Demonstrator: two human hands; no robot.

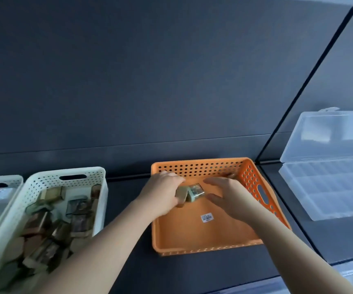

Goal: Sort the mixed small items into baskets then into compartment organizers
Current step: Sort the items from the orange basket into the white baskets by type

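Left grip (162, 194) holding small blocks (195, 193), right grip (228, 198) spread, orange basket (203, 166)

a tally of the tabletop (126, 209)
three baskets: one orange basket (199, 161) and two white perforated baskets (65, 172) (1, 179), the far-left one cut by the frame edge; one clear compartment organizer (328, 187); two small blocks (195, 192) in the orange basket; one sticker (207, 217) on its floor; one left hand (162, 192) and one right hand (230, 198); the blocks heaped in the nearer white basket are too jumbled to count.
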